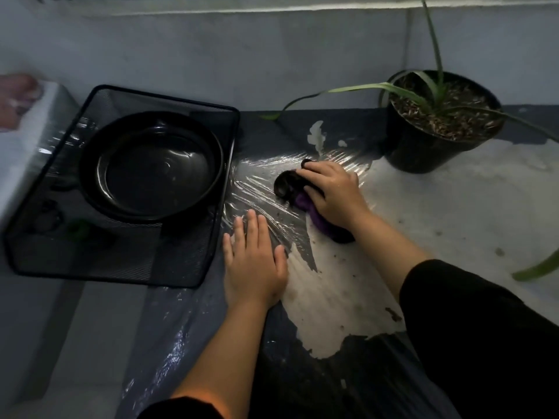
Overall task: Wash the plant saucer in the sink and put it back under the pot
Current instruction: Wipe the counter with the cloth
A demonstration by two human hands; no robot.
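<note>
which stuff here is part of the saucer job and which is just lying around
Job: saucer, plant pot, purple cloth under right hand, left hand.
Lying about: mesh tray, plastic film.

saucer (151, 167): black, round, glossy, shallow, upright, wet sheen inside, lies in black mesh tray (193, 261) at left | pot (435, 131): black, round, upright, soil and long green leaves, stands on the surface at right, well apart from saucer

Black mesh tray (187, 261) at left; clear plastic film (263, 173) over the worn, patchy surface (453, 213); pale wall (242, 65) far.
</note>
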